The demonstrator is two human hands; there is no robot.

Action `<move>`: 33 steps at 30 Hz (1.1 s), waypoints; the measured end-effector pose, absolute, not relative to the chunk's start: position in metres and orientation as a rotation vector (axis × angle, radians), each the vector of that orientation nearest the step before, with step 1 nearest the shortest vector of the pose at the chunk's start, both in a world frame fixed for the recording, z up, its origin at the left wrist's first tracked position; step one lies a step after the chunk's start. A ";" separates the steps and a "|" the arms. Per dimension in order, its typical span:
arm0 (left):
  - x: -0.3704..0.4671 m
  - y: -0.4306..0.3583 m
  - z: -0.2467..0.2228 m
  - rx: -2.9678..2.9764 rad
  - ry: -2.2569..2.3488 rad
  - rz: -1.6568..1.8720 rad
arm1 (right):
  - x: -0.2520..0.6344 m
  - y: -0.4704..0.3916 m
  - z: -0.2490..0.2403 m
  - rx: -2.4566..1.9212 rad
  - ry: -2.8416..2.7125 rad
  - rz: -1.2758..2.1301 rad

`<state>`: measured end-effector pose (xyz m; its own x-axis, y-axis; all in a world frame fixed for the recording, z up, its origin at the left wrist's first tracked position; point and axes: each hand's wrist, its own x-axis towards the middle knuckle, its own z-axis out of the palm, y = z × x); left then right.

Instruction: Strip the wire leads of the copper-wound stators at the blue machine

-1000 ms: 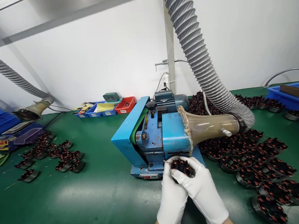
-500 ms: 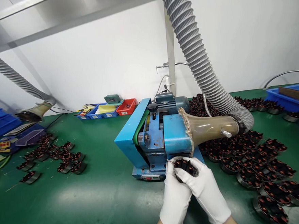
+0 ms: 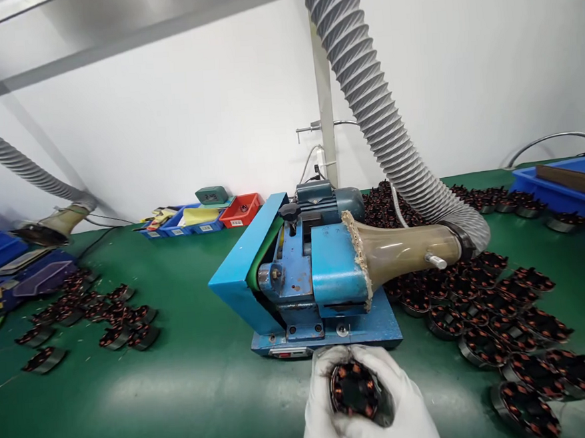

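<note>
A round motor stator [image 3: 354, 389] with copper windings and black insulation is held just in front of the blue belt machine [image 3: 338, 262], its wound face turned up toward me. My white-gloved left hand [image 3: 318, 404] wraps its left side, fingers closed around the rim. On the other side my right hand [image 3: 402, 395], also gloved in white, curls around it with the thumb across the near edge. Part of the stator's rim is hidden by the gloves. A thin wire appears to stick up above the fingertips.
Many stators [image 3: 526, 369] cover the bench on the right, and a smaller group [image 3: 122, 317] lies left. A tan suction hood [image 3: 405, 251] joins the machine to a grey hose [image 3: 373, 86]. Behind are a red bin [image 3: 240, 210] and blue bins; a blue crate [image 3: 571, 193] stands far right.
Both hands have drawn the stator back from the machine's front toward me and tilted its wound face up. The view has shifted slightly to the right.
</note>
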<state>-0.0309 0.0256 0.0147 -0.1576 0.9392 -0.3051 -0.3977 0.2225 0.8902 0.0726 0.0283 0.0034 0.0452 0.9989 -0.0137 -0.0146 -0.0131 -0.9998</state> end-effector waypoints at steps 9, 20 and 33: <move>-0.031 0.026 0.012 0.235 0.757 0.956 | 0.121 0.020 0.028 -0.898 -1.215 1.517; -0.028 0.016 -0.006 0.305 0.395 0.839 | 0.109 0.032 0.032 -0.840 -0.681 1.626; -0.027 0.013 -0.002 0.322 0.799 0.966 | 0.103 0.017 0.033 -1.039 -0.846 1.206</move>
<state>-0.0269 0.0129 -0.0020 0.3179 0.8299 -0.4584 -0.6066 0.5496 0.5744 0.1027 0.0170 0.0327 0.1786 0.9838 -0.0180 -0.3186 0.0405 -0.9470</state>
